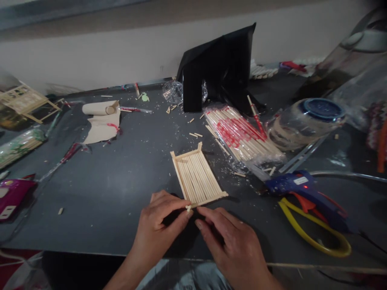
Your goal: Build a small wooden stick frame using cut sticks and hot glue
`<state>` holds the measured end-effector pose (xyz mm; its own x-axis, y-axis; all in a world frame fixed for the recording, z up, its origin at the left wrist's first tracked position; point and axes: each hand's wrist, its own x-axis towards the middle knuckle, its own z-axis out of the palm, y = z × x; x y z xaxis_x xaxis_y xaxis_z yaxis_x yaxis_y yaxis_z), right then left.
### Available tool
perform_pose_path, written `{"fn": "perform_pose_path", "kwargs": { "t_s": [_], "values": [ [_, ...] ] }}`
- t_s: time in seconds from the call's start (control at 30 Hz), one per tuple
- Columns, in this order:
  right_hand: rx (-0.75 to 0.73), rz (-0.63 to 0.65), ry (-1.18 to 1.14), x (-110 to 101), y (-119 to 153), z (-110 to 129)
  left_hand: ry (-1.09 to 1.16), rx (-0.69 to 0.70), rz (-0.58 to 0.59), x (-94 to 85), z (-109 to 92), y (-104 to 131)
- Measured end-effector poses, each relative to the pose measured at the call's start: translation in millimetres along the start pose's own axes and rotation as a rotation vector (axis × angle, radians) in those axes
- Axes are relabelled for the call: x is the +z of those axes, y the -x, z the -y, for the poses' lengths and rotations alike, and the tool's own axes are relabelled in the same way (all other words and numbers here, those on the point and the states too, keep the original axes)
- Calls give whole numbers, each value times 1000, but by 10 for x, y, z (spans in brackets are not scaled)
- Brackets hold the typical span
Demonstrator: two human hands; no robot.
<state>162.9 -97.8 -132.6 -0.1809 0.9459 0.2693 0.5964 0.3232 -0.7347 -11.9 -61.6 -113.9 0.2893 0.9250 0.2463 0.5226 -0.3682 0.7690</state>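
Note:
A small rectangular panel of pale wooden sticks (199,179) lies on the dark table, its sticks set side by side inside a raised edge with short posts at the corners. At its near left corner, my left hand (161,219) pinches a short corner post (188,208) between thumb and forefinger. My right hand (226,237) is beside the near edge of the panel, index fingertip close to that edge. Its thumb and index finger are apart, with nothing visible between them; the other fingers are curled and partly hidden.
At right lie a blue glue gun (305,189) with a lit red light, a yellow-handled tool (314,239) and a clear jar (296,125). Behind the panel are a plastic pack of sticks (238,133) and a black stand (217,64). A magenta device (15,195) sits left.

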Motion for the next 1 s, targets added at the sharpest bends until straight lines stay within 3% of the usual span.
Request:
{"fn": "perform_pose_path", "kwargs": {
  "t_s": [1.0],
  "values": [
    [-1, -7, 14, -1, 9, -5, 15, 1, -26, 10, 6, 10]
  ]
}}
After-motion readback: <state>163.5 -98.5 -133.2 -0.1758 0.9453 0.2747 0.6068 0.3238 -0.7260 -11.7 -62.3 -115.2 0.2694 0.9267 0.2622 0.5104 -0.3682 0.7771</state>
